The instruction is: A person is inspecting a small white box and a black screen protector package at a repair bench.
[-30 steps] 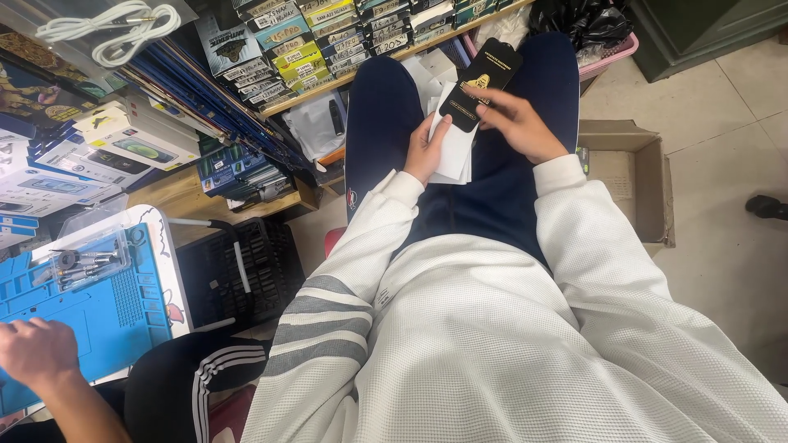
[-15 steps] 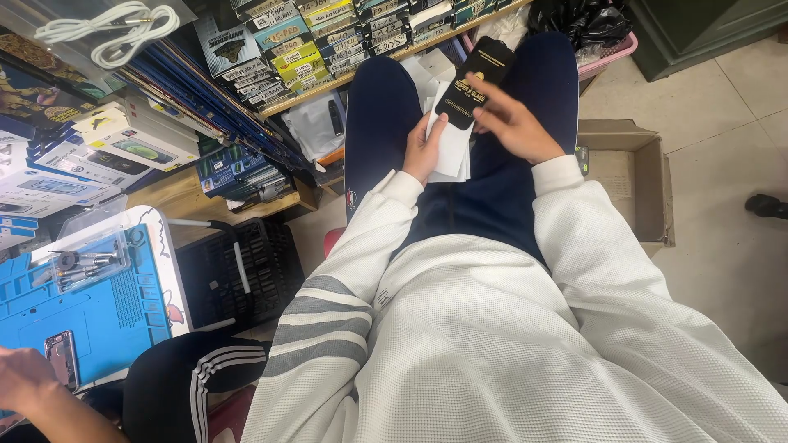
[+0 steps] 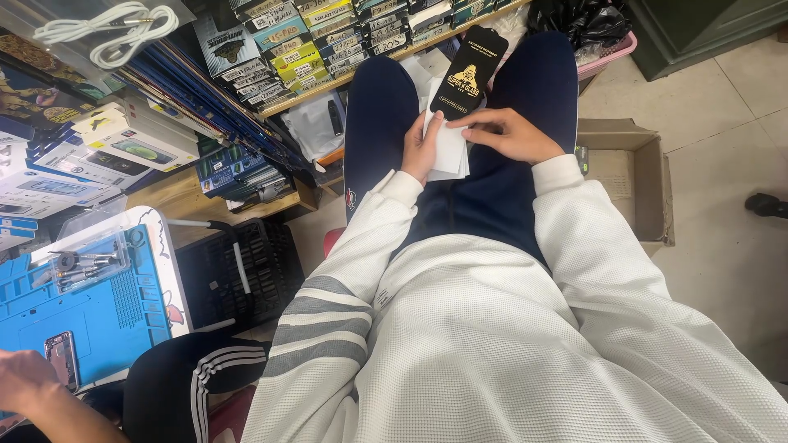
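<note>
Black pack: I see a flat black pack with yellow print, held upright over my lap between my knees; its lower end sits behind the white sheets.
White sheets: a thin stack of white paper or sleeves, lying between my two hands on the dark trousers.
Left hand: I have it curled against the left edge of the white sheets, thumb on top, pinching them.
Right hand: fingers bent, fingertips pressed on the top right of the sheets at the foot of the black pack; I cannot tell whether it grips the pack itself.
Sleeves: white knit, the left one with grey stripes.
Cardboard box: open, brown, on the tiled floor just right of my right leg.
Shelf: wooden, ahead of my knees, lined with small labelled packs in rows.
Cable: white, coiled, at the upper left.
Blue mat: on a table at my left, with a clear tray of tools and a small phone on it.
Other person's hand: at the lower left edge, beside the phone, not mine.
</note>
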